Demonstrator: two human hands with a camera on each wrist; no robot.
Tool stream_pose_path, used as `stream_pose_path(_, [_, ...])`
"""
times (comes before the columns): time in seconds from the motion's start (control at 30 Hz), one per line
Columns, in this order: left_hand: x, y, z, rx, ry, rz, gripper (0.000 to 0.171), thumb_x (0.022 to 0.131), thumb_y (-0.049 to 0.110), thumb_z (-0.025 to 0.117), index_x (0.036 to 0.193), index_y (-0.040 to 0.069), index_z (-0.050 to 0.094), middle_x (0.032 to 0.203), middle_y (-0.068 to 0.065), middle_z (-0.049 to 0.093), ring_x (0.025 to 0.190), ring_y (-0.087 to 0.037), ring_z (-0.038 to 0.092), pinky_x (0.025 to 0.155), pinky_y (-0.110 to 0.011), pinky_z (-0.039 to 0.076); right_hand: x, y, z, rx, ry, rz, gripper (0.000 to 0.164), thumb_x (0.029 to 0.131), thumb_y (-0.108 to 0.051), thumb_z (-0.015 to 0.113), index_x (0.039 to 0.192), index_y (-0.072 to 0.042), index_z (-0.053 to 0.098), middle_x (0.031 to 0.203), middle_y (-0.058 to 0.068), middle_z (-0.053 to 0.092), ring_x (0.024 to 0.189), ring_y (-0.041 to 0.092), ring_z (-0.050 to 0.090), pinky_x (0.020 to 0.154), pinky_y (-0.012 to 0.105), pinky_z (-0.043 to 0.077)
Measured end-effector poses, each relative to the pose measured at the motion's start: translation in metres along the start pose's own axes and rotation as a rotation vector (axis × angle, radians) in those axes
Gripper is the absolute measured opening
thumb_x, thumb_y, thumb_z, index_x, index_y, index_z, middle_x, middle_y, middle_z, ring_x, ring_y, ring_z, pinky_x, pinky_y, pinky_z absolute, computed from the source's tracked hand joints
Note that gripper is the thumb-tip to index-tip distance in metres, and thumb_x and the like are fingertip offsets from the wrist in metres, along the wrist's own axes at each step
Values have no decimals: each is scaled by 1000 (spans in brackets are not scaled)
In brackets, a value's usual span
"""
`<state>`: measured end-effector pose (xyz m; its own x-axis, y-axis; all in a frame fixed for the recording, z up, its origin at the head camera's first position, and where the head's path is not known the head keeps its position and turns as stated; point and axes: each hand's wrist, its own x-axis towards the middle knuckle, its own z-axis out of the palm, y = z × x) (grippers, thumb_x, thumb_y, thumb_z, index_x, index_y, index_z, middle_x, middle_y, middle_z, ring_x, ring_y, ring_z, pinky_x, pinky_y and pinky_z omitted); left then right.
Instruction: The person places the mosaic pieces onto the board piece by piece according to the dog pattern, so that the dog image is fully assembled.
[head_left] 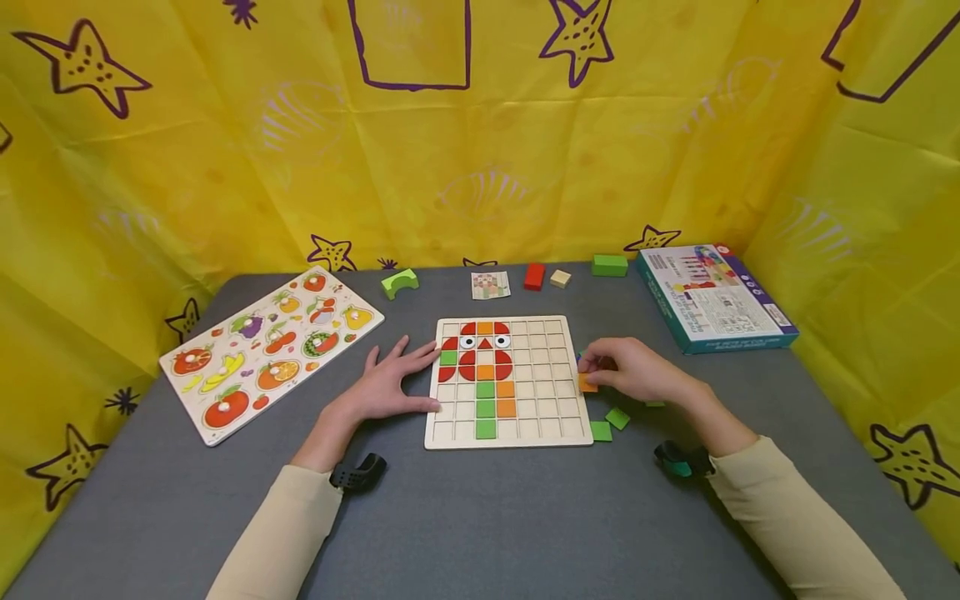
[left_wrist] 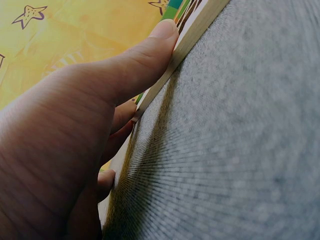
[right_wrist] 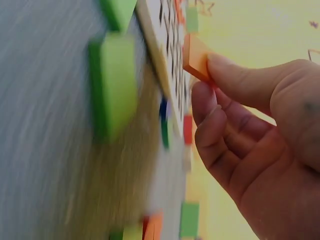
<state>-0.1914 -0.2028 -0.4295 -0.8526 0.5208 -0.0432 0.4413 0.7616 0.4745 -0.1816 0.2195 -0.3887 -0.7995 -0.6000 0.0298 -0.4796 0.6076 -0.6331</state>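
Note:
A wooden grid board [head_left: 542, 407] lies flat on the grey table, with red, orange and green tiles and two eye tiles set in its left and middle columns. My left hand [head_left: 388, 385] rests at the board's left edge, fingers spread and thumb straight. In the left wrist view the thumb [left_wrist: 142, 57] touches the board's wooden side. Between thumb and fingers my right hand [head_left: 637, 371] pinches an orange square tile [right_wrist: 196, 57], held up at the board's right edge. Loose green tiles [head_left: 618, 418] lie below that hand, beside the board's lower right corner.
A fruit peg puzzle [head_left: 255, 350] lies at the left. Along the back are a green arch block [head_left: 400, 283], a small picture card [head_left: 491, 285], a red block [head_left: 534, 277], a pale wooden block [head_left: 560, 278] and a green block [head_left: 609, 266]. A game box [head_left: 716, 298] stands back right.

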Motion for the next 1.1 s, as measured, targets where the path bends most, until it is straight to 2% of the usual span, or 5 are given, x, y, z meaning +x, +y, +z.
stream_pose_path(0.17, [0,-1,1,-1,5,-2,95,81,62,76,158,19,39,164,2,29,152,-41,5,111,-69,-9,26,-16,15,22,17,-7,8,93,-2,71,99,-8,70,87,-3,63,81,17,56,75,35,50])
stream_pose_path(0.47, [-3,-1,1,-3,10,-11,96,80,62,77,157,18,40,164,1,29,152,-42,5,111,-69,-8,60,-35,40,-27,-38,-18,6,93,-4,72,98,-8,72,88,-4,64,82,16,56,78,33,49])
stream_pose_path(0.83, [0,2,1,-1,7,-18,95,80,62,77,157,19,41,163,2,31,152,-41,6,111,-69,-8,61,-43,51,-110,-76,1,4,95,-7,71,93,-9,73,87,-3,63,80,16,55,79,34,50])
stream_pose_path(0.9, [0,1,1,-1,7,-16,95,80,62,77,157,19,41,163,1,31,152,-41,6,111,-70,-8,61,-42,51,-98,-72,4,1,94,-7,72,95,-8,73,87,-2,63,80,17,55,78,33,50])
stream_pose_path(1.1, [0,0,2,-4,7,-6,95,80,63,76,157,19,40,164,2,30,152,-41,5,110,-70,-8,55,-37,38,-47,-40,15,14,92,-7,75,105,-4,72,88,-1,63,81,17,56,75,33,49])
